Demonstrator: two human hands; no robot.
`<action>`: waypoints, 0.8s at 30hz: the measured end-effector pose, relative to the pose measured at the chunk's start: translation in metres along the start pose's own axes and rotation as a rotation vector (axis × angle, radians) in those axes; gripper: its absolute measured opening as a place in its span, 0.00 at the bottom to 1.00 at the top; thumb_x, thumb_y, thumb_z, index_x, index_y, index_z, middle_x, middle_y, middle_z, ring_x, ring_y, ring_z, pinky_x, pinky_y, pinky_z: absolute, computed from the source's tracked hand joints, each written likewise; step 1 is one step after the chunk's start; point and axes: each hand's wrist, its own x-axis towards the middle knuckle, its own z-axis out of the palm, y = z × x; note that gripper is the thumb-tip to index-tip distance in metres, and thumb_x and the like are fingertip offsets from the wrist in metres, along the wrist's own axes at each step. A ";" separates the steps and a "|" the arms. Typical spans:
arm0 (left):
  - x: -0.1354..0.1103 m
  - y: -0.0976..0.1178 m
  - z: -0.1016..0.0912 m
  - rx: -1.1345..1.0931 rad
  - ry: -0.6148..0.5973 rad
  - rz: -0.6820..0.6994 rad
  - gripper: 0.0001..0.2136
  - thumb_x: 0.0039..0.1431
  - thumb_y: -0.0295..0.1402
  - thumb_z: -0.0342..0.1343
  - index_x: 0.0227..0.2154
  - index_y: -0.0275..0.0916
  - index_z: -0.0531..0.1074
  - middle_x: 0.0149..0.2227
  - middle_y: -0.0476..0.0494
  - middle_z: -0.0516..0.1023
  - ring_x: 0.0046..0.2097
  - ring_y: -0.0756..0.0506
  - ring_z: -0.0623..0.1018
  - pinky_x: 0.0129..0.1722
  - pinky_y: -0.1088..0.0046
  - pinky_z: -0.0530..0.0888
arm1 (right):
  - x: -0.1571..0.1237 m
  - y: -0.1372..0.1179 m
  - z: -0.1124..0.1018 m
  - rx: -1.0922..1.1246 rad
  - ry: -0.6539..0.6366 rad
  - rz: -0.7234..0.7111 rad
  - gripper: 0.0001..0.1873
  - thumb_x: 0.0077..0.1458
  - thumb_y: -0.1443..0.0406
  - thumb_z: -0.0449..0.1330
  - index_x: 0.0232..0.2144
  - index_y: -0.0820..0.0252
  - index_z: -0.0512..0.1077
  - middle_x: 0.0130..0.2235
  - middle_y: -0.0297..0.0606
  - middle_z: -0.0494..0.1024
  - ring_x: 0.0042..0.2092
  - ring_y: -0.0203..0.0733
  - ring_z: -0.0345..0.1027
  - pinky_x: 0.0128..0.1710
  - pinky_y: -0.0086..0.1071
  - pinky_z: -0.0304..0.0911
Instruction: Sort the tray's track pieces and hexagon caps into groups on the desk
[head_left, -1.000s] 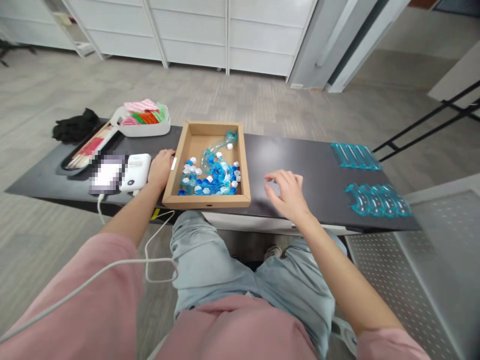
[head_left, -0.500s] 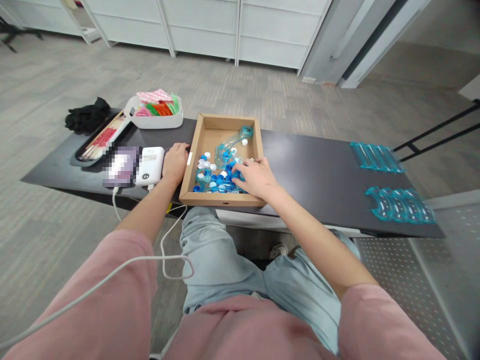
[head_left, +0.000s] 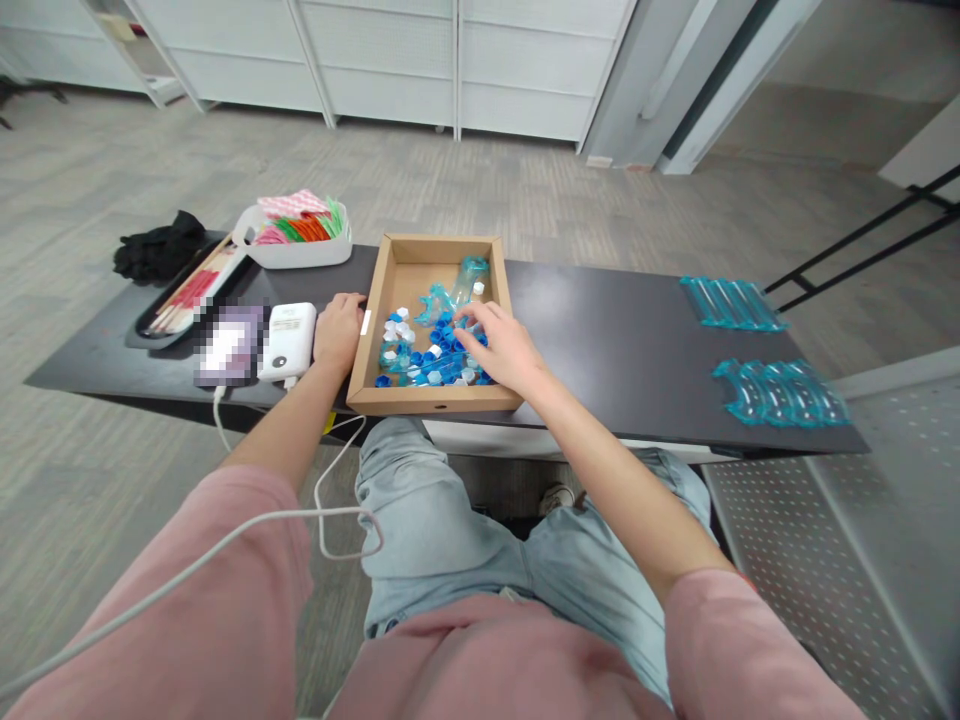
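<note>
Blue and white pieces (head_left: 444, 368) lie in the cardboard box (head_left: 435, 402) under your right hand (head_left: 501, 345), its grip unclear. Your left hand (head_left: 340, 333), grip also unclear, sits between box and white device (head_left: 288, 342); teal tubes (head_left: 733, 304) lie well rightward.

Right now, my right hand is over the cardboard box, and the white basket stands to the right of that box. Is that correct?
Not quite: the white basket stands to the left of the cardboard box, as the head view shows. The rest is right: your right hand is over the box.
</note>
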 end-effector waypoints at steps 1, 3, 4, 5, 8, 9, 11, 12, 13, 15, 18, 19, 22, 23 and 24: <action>0.000 0.001 0.000 0.005 -0.002 -0.004 0.22 0.77 0.29 0.48 0.65 0.37 0.79 0.68 0.26 0.77 0.65 0.29 0.80 0.69 0.51 0.74 | -0.001 0.003 0.001 0.042 0.014 -0.006 0.11 0.77 0.59 0.60 0.56 0.51 0.78 0.54 0.42 0.82 0.54 0.49 0.78 0.59 0.43 0.71; 0.000 0.002 -0.001 0.016 -0.010 -0.005 0.22 0.77 0.29 0.48 0.66 0.36 0.79 0.68 0.26 0.78 0.65 0.28 0.80 0.69 0.50 0.75 | -0.002 0.009 0.004 0.137 0.046 -0.004 0.12 0.77 0.56 0.60 0.56 0.51 0.77 0.53 0.41 0.83 0.52 0.49 0.79 0.58 0.44 0.73; -0.001 0.003 -0.002 0.022 -0.015 -0.004 0.22 0.77 0.29 0.47 0.66 0.35 0.78 0.68 0.25 0.77 0.65 0.28 0.80 0.69 0.50 0.75 | -0.002 0.013 0.005 0.198 0.058 0.004 0.12 0.77 0.55 0.60 0.56 0.51 0.76 0.52 0.40 0.83 0.50 0.48 0.79 0.57 0.44 0.74; -0.001 0.003 -0.002 0.025 -0.019 -0.003 0.23 0.77 0.28 0.47 0.66 0.35 0.78 0.68 0.25 0.77 0.65 0.27 0.80 0.69 0.49 0.75 | -0.001 0.016 0.007 0.270 0.068 0.019 0.13 0.77 0.54 0.60 0.56 0.50 0.75 0.50 0.39 0.83 0.49 0.48 0.80 0.57 0.45 0.74; -0.001 0.004 -0.004 0.030 -0.019 -0.004 0.23 0.76 0.28 0.47 0.67 0.34 0.78 0.68 0.25 0.77 0.66 0.27 0.79 0.69 0.48 0.74 | 0.003 0.023 0.012 0.519 0.089 0.088 0.17 0.77 0.48 0.59 0.58 0.47 0.72 0.46 0.36 0.81 0.47 0.47 0.82 0.55 0.45 0.77; -0.002 0.004 -0.004 0.031 -0.018 -0.004 0.23 0.76 0.28 0.47 0.66 0.35 0.78 0.68 0.25 0.77 0.66 0.27 0.79 0.69 0.48 0.74 | 0.004 0.025 0.012 0.600 0.093 0.114 0.19 0.76 0.45 0.60 0.58 0.46 0.71 0.46 0.36 0.81 0.47 0.47 0.82 0.53 0.44 0.78; -0.002 0.005 -0.005 0.031 -0.020 -0.003 0.23 0.76 0.28 0.47 0.66 0.35 0.78 0.68 0.24 0.77 0.66 0.26 0.79 0.69 0.47 0.75 | 0.006 0.025 0.013 0.733 0.097 0.166 0.24 0.73 0.39 0.62 0.57 0.45 0.70 0.50 0.37 0.80 0.47 0.46 0.82 0.48 0.42 0.80; -0.002 0.005 -0.006 0.031 -0.024 -0.002 0.23 0.76 0.28 0.47 0.66 0.34 0.78 0.68 0.24 0.77 0.66 0.26 0.79 0.69 0.46 0.75 | 0.006 0.025 0.013 0.787 0.097 0.192 0.26 0.71 0.37 0.63 0.57 0.44 0.69 0.52 0.38 0.80 0.47 0.46 0.82 0.45 0.40 0.81; -0.002 0.005 -0.006 0.029 -0.027 0.000 0.23 0.75 0.28 0.47 0.66 0.34 0.78 0.68 0.23 0.77 0.66 0.25 0.79 0.69 0.45 0.75 | 0.006 0.024 0.012 0.834 0.096 0.217 0.28 0.70 0.35 0.64 0.57 0.44 0.68 0.53 0.38 0.80 0.47 0.46 0.83 0.42 0.39 0.81; -0.003 0.005 -0.006 0.023 -0.027 0.000 0.23 0.75 0.29 0.48 0.66 0.34 0.78 0.69 0.23 0.76 0.66 0.25 0.79 0.69 0.45 0.74 | 0.004 0.022 0.010 0.904 0.102 0.249 0.31 0.69 0.34 0.64 0.58 0.43 0.67 0.57 0.39 0.79 0.48 0.45 0.83 0.38 0.37 0.81; -0.004 0.005 -0.006 0.007 -0.008 0.002 0.22 0.74 0.28 0.49 0.64 0.37 0.79 0.67 0.25 0.78 0.66 0.27 0.79 0.69 0.47 0.75 | 0.002 0.019 0.006 0.884 0.110 0.250 0.33 0.70 0.32 0.60 0.64 0.41 0.64 0.61 0.40 0.78 0.51 0.47 0.84 0.35 0.36 0.82; -0.004 0.005 -0.006 0.003 -0.001 0.001 0.21 0.74 0.28 0.49 0.63 0.38 0.79 0.67 0.26 0.78 0.65 0.28 0.79 0.69 0.47 0.75 | 0.002 0.019 0.003 0.828 0.107 0.243 0.34 0.72 0.32 0.57 0.66 0.40 0.63 0.62 0.42 0.77 0.53 0.48 0.83 0.36 0.36 0.83; -0.004 0.005 -0.007 0.003 0.003 -0.007 0.20 0.73 0.29 0.50 0.62 0.39 0.79 0.67 0.26 0.78 0.65 0.28 0.80 0.69 0.49 0.75 | -0.002 0.017 -0.008 0.611 0.101 0.208 0.36 0.76 0.32 0.47 0.72 0.42 0.61 0.66 0.46 0.76 0.57 0.49 0.82 0.41 0.38 0.84; -0.004 0.006 -0.007 0.003 -0.001 -0.012 0.20 0.73 0.29 0.50 0.61 0.39 0.79 0.67 0.26 0.78 0.65 0.28 0.79 0.69 0.49 0.75 | -0.005 0.016 -0.014 0.557 0.108 0.192 0.36 0.77 0.32 0.46 0.73 0.42 0.62 0.67 0.47 0.75 0.58 0.49 0.82 0.42 0.38 0.84; -0.004 0.006 -0.008 0.001 -0.008 -0.017 0.19 0.73 0.30 0.50 0.61 0.39 0.79 0.67 0.27 0.78 0.66 0.29 0.79 0.69 0.51 0.75 | -0.009 0.016 -0.020 0.520 0.123 0.176 0.36 0.78 0.33 0.46 0.73 0.43 0.63 0.67 0.47 0.76 0.58 0.49 0.82 0.44 0.39 0.83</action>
